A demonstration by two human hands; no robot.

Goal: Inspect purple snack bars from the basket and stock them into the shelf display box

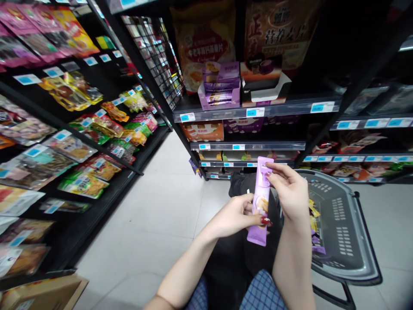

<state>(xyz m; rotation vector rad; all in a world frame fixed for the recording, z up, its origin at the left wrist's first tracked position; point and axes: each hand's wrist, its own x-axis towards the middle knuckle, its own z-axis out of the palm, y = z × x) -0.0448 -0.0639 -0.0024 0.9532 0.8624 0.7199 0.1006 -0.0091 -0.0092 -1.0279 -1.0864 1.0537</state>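
Note:
A long, slim purple snack packet [262,199] is held up at a slight tilt in front of me by both hands. My left hand [237,215] grips its lower part, the thumb with a dark red nail lying across the front. Near the top end, my right hand [287,185] pinches the packet's right edge. Its printed front, with a picture of food, faces me. Ahead on the shelf stands an open purple display box [222,88] with similar-looking purple packets in it.
A grey shopping basket [350,258] with yellow and purple packets inside stands on my right. Snack shelves [106,215] line the left side, and a cardboard box [45,295] sits at lower left. Before me, a shelf edge [222,113] carries price tags. Pale floor tiles [155,202] run between.

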